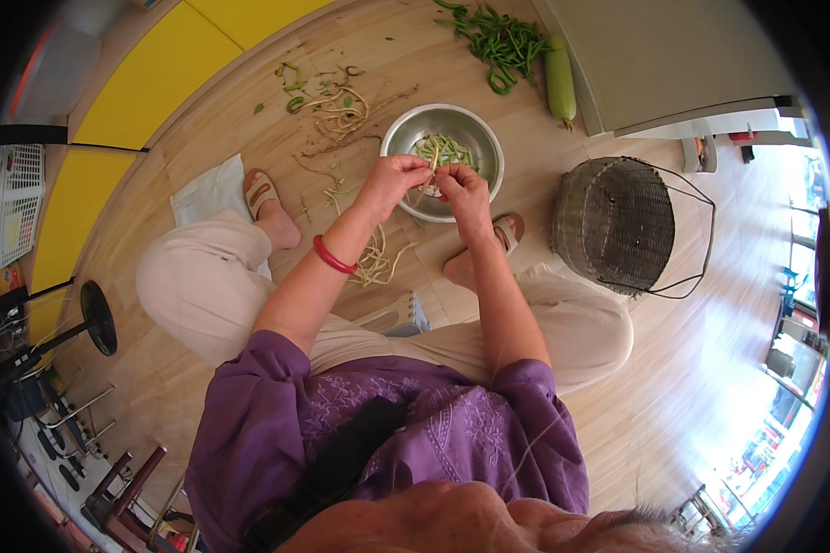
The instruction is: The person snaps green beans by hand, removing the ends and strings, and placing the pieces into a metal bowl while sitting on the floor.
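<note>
Both of my hands meet above a steel bowl (494, 153) on the wooden floor. Between the fingertips of my left hand (393, 181) is a thin, pale long bean (434, 160). My right hand (467, 194) pinches the same bean close beside the left fingers; its lower end is partly hidden by the hands. Short green bean pieces (458, 153) lie in the bottom of the bowl. Below my left forearm, a loose heap of whole long beans (371, 269) rests on the floor, partly covered by the arm.
Beyond the bowl lie long bean strands and scraps (341, 118). Green peppers (503, 41) and a pale green gourd (560, 81) lie by a cabinet (673, 64). A woven basket (609, 226) tips open at right. A white bag (210, 192) is near my left foot.
</note>
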Action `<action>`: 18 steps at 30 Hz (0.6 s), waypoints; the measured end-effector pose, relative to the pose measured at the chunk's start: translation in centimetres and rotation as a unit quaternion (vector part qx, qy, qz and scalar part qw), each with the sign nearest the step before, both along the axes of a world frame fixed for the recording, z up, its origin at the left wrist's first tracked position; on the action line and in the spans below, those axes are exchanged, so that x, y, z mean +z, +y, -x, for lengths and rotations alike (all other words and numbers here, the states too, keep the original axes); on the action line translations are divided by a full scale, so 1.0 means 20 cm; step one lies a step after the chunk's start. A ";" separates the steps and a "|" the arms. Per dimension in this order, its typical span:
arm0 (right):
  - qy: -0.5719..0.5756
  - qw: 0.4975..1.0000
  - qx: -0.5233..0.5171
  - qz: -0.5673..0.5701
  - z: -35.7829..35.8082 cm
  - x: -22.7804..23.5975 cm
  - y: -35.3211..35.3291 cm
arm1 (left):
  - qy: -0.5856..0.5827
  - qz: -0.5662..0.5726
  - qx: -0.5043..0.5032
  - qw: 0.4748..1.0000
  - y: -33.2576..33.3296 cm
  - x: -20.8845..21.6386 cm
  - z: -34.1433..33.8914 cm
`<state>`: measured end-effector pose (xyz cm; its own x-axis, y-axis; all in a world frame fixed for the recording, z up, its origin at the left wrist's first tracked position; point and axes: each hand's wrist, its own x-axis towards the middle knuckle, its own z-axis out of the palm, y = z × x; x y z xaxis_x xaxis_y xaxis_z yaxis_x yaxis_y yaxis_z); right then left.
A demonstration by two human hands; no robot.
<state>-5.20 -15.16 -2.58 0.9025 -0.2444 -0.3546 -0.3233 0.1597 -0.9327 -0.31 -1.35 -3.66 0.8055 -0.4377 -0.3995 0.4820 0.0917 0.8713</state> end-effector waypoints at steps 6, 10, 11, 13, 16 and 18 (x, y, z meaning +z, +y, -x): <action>-0.028 0.999 0.008 0.022 0.00 -0.04 -0.01 | -0.093 -0.073 0.016 0.993 0.00 0.00 0.02; -0.040 0.997 0.016 0.064 0.01 -0.02 0.00 | -0.289 -0.215 0.020 0.933 -0.01 0.01 0.04; -0.040 0.996 0.014 0.073 0.01 -0.02 0.00 | -0.322 -0.236 0.018 0.917 -0.01 0.02 0.04; -0.043 0.994 0.014 0.095 0.01 -0.03 0.00 | -0.387 -0.277 0.016 0.879 -0.01 0.04 0.05; -0.048 0.990 0.024 0.131 0.01 -0.04 -0.01 | -0.340 -0.256 0.004 0.905 0.00 0.06 0.05; -0.051 0.987 0.036 0.147 0.01 -0.02 -0.01 | -0.290 -0.249 -0.006 0.924 0.00 0.09 0.06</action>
<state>-5.47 -15.39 -3.04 0.9484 -0.2576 -0.1848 -0.2264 -0.1423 -0.9636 -1.55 -1.31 -1.93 0.9435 -0.3266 -0.0554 -0.0819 -0.3918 0.9164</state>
